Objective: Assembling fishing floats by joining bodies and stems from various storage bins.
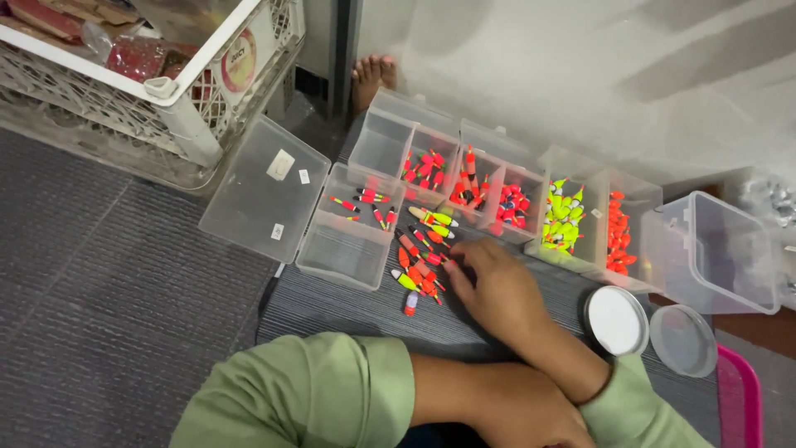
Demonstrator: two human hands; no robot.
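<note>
Left hand (531, 415) cut off, right hand (495, 286) covering floats (419, 261)

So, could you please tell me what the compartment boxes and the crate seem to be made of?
The compartment boxes look like clear, glossy hard plastic: the grey mat shows through their walls and lids. The crate appears to be white moulded plastic with a matt finish, judging by its lattice walls and thick rim.

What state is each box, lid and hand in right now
Hinged clear box: open, lid flat, a few floats inside.
Row of clear compartment boxes: open, floats sorted by colour.
Empty clear tub: open, tipped on its side.
Two round lids: off, lying flat.
Loose floats: heaped on the mat.
Right hand: fingers on the loose floats.
Left hand: resting, holds nothing visible.
</note>
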